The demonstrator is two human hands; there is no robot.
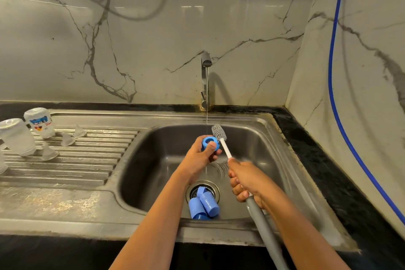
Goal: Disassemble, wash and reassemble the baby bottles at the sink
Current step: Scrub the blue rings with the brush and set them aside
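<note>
Blue ring [208,140] was pinched in left hand [197,162], brush [218,132] gripped by right hand [247,182]; bottles [39,121] and teats [67,139] were racked, apparently washed; caps [203,206] judged still unwashed, reassembly pending.

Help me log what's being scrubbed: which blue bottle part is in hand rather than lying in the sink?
The blue ring pinched in the left hand, beside the brush. The other blue pieces lie by the drain, untouched.

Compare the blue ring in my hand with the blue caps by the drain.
The blue ring is held in the left hand; the blue caps lie loose by the drain. The ring is short with an open centre; the caps are taller. Both are blue.
</note>
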